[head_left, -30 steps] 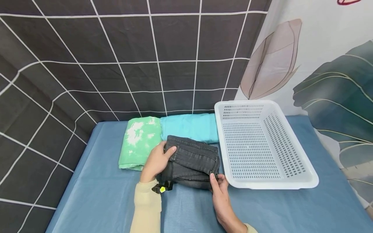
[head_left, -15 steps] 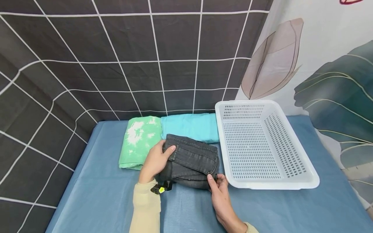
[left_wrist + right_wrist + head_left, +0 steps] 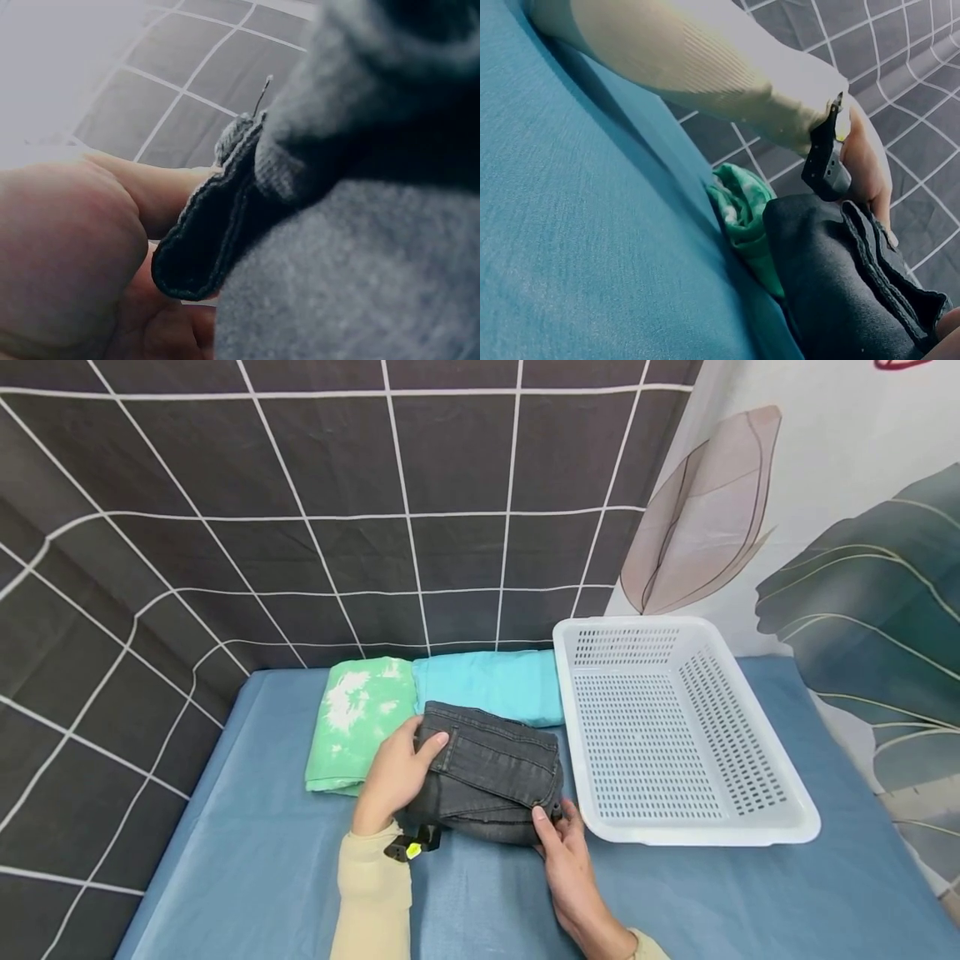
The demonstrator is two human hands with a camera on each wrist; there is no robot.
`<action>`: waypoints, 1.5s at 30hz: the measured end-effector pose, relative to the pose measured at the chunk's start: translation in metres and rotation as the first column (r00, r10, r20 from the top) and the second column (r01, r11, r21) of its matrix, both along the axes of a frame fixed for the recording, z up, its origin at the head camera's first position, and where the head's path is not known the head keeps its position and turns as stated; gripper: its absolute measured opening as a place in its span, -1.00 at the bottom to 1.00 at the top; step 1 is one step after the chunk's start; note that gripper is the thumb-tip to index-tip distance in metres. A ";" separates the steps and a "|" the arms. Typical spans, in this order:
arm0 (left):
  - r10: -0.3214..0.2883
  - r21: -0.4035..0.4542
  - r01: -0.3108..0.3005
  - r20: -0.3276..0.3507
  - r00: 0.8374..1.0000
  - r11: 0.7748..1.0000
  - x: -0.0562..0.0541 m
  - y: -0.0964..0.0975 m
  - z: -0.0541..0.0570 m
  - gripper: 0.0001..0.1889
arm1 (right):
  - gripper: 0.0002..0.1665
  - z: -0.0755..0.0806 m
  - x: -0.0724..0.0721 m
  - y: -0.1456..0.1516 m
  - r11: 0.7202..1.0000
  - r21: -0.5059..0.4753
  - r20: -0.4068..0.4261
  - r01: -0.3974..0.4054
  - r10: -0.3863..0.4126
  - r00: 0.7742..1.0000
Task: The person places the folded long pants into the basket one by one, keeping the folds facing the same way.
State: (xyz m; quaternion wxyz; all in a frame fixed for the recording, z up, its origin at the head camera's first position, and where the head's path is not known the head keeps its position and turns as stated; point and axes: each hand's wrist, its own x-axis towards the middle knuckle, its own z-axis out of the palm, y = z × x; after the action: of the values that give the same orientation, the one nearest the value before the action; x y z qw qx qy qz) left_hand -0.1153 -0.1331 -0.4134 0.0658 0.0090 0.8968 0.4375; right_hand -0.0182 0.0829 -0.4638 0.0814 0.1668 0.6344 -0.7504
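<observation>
A folded pair of dark grey jeans (image 3: 495,760) lies between my two hands in the head view, its stitched seams facing up. My left hand (image 3: 393,772) grips the left end, thumb on top and the other fingers underneath. At the lower right corner my right hand (image 3: 562,852) pinches the denim between thumb and fingers. In the left wrist view the folded jeans edge (image 3: 195,255) sits between thumb and fingers. The right wrist view shows the thick roll of the jeans (image 3: 825,277), with the left hand (image 3: 866,165) on its far end.
Behind the jeans lie a folded green and white cloth (image 3: 360,718) and a folded turquoise cloth (image 3: 487,685). A white perforated basket (image 3: 772,827) stands to the right on the blue sheet (image 3: 247,860). Dark gridded fabric (image 3: 457,460) rises at the back and left.
The jeans and my left hand have shifted slightly left and away from me. My right hand keeps its hold at the corner, its fingers slightly shifted.
</observation>
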 end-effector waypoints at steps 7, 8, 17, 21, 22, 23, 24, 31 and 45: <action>0.004 0.004 -0.003 -0.010 1.000 1.000 0.003 -0.001 0.005 -0.30 | -0.07 0.005 -0.001 0.001 1.000 -0.001 -0.023 -0.028 0.028 0.999; 0.004 0.006 -0.004 -0.011 1.000 1.000 0.003 -0.001 0.006 -0.30 | -0.07 0.006 -0.001 0.001 1.000 -0.002 -0.026 -0.028 0.028 0.999; 0.024 -0.014 -0.024 -0.014 1.000 1.000 0.007 -0.003 0.012 -0.30 | -0.06 0.008 -0.001 0.001 0.998 -0.040 -0.057 -0.058 0.055 0.997; 0.030 -0.016 -0.030 -0.008 1.000 0.999 0.009 -0.004 0.015 -0.28 | -0.08 0.010 0.000 0.000 0.997 -0.050 -0.064 -0.060 0.057 0.996; 0.031 -0.013 -0.031 -0.008 0.999 0.999 0.010 -0.005 0.016 -0.28 | -0.09 0.010 0.000 0.000 0.997 -0.049 -0.066 -0.059 0.056 0.996; 0.031 -0.009 -0.031 -0.008 0.999 0.999 0.010 -0.005 0.016 -0.28 | -0.09 0.010 0.000 0.000 0.997 -0.045 -0.068 -0.058 0.055 0.996; 0.032 -0.007 -0.032 -0.009 0.999 0.999 0.011 -0.006 0.017 -0.27 | -0.10 0.011 0.000 0.000 0.997 -0.039 -0.071 -0.059 0.056 0.996; 0.033 0.008 -0.033 -0.019 0.999 0.999 0.013 -0.008 0.019 -0.28 | -0.11 0.014 0.000 -0.001 0.998 -0.022 -0.089 -0.064 0.062 0.994; 0.056 -0.003 -0.056 -0.029 0.998 0.998 0.019 -0.011 0.027 -0.29 | -0.07 0.022 0.000 0.001 0.997 -0.028 -0.057 -0.073 0.071 0.996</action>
State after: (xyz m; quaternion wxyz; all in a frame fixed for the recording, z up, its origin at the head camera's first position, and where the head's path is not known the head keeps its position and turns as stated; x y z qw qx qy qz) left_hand -0.0962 -0.1442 -0.3867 0.0405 -0.0098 0.8984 0.4373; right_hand -0.0186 0.0834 -0.4416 0.0930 0.1214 0.6308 -0.7607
